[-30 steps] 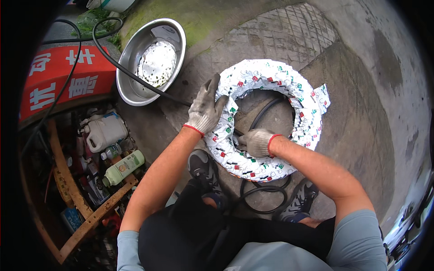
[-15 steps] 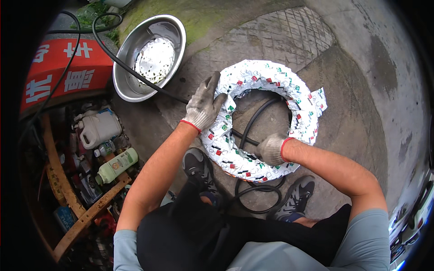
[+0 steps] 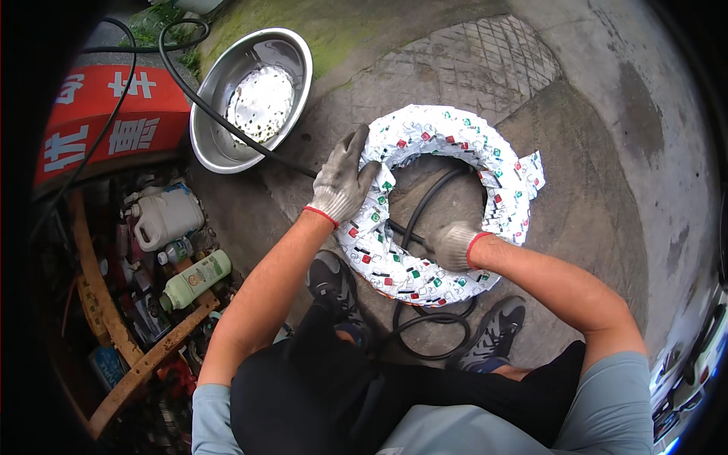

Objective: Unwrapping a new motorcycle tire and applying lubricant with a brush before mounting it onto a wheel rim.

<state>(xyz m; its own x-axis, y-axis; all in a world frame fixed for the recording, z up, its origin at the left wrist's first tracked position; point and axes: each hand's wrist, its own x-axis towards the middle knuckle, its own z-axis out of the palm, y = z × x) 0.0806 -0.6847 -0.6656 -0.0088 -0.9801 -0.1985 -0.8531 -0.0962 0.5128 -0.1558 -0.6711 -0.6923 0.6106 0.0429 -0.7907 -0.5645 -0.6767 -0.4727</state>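
Note:
A large ring [image 3: 462, 129] wrapped in crinkled white film with small red, green and black prints lies flat on the ground before me; a loose flap of the film sticks out at its right. On its upper left side rests my gloved left hand [image 3: 345, 178], fingers stretched along the wrap and thumb apart. My gloved right hand [image 3: 455, 246] is closed at the lower right inner edge, its fingertips turned down and hidden. A black hose [image 3: 428, 196] curves through the ring's opening, and part of it passes close to my right fingers. Whether they grip it is not visible.
A steel basin [image 3: 262, 98] stands at the upper left, with the hose crossing over it. Beside it is a red sign [image 3: 114, 114]. Below, a rusty frame [image 3: 152, 364] holds a white jug [image 3: 168, 216], a pale green bottle [image 3: 196, 279] and clutter. Hose loops lie between my shoes.
My right hand has shifted very slightly left along the ring's inner edge. The ring has barely moved, and my left hand stays on it.

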